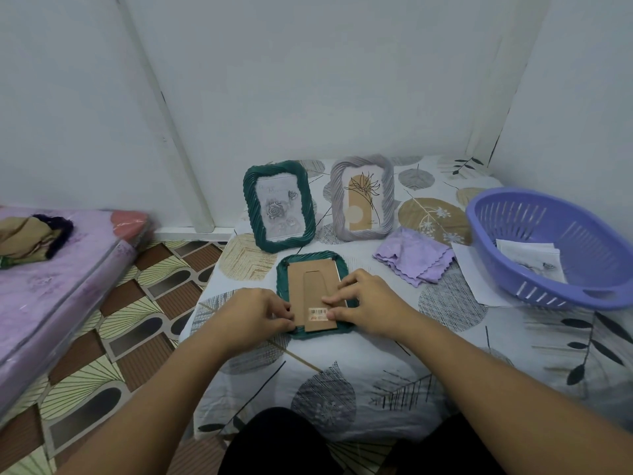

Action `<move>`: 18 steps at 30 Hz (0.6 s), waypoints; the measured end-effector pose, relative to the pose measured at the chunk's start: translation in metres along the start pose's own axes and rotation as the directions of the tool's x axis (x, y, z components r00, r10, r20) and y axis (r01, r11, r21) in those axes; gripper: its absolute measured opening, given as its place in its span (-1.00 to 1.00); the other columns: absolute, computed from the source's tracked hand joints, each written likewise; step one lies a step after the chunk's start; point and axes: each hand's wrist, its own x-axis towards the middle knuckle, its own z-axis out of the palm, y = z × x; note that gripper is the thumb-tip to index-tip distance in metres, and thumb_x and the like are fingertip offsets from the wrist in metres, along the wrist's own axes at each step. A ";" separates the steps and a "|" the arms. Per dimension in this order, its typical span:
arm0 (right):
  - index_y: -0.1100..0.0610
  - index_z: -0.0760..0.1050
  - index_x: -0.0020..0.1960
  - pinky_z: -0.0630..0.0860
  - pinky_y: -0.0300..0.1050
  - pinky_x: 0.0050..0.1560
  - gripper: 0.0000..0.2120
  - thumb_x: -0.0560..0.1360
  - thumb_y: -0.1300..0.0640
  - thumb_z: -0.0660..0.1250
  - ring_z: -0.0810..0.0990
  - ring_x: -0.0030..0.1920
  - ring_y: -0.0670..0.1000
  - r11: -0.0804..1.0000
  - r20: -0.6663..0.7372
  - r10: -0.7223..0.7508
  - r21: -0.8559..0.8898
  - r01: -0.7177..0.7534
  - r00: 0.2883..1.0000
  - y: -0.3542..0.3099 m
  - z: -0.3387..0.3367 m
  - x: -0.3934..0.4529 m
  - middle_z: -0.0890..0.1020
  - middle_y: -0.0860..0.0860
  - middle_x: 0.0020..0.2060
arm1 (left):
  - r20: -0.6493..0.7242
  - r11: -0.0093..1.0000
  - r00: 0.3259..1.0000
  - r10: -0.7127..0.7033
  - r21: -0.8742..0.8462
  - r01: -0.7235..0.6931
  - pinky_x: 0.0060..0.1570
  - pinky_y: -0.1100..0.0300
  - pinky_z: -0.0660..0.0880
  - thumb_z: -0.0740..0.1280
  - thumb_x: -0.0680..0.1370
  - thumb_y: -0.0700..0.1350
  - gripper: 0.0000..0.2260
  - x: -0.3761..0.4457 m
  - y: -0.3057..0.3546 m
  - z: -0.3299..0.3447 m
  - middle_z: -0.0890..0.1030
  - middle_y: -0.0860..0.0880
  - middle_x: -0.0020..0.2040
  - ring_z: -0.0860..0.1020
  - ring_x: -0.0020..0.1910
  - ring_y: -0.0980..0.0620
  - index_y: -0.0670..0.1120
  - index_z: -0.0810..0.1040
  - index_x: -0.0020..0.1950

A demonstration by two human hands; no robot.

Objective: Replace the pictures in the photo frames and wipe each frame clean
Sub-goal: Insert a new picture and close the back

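Observation:
A green photo frame (283,269) lies face down on the cloth-covered table, its brown cardboard back (310,286) with a barcode sticker facing up. My left hand (253,313) pinches the lower left edge of the backing. Fingertips of my right hand (363,299) press on the backing's lower right part, by the sticker. Behind it, a second green frame (279,205) with a rose picture stands upright. A grey frame (363,197) with a flower drawing stands to its right. A folded purple cloth (414,258) lies right of the flat frame.
A purple plastic basket (548,245) at the right holds a loose picture sheet (531,258); white paper (476,279) sticks out under it. The walls stand close behind the table. A purple mattress (51,286) lies on the patterned floor at the left.

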 end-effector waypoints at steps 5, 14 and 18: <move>-0.29 0.64 0.19 0.40 0.05 0.31 -0.67 0.45 -0.29 0.46 0.41 0.22 0.00 1.000 0.001 0.016 -0.011 -0.016 1.000 -0.001 0.001 -0.001 0.47 -0.15 0.10 | 0.016 1.000 1.000 0.004 0.016 -0.004 -0.07 0.47 0.40 0.55 0.49 0.05 -0.81 0.001 0.001 0.001 0.68 0.13 0.19 0.47 -0.09 0.48 0.05 0.78 0.07; -0.28 0.63 0.22 0.42 0.04 0.24 -0.65 0.46 -0.29 0.44 0.41 0.14 0.02 0.999 0.038 0.026 -0.044 -0.024 0.999 -0.004 -0.003 0.001 0.45 -0.12 0.02 | -0.015 0.993 1.000 -0.019 0.118 0.021 0.03 0.28 0.51 0.51 0.53 0.03 -0.84 0.001 0.008 0.006 0.71 0.09 0.16 0.63 0.07 0.22 0.01 0.77 0.04; -0.27 0.63 0.22 0.43 0.04 0.23 -0.66 0.47 -0.28 0.44 0.42 0.14 0.02 0.999 0.033 0.019 -0.049 -0.017 0.999 -0.005 -0.003 0.000 0.44 -0.13 0.01 | -0.056 0.982 0.998 -0.016 0.188 0.026 0.10 0.09 0.60 0.46 0.54 0.05 -0.83 -0.002 0.009 0.014 0.75 0.06 0.00 0.68 0.12 0.09 -0.01 0.77 -0.04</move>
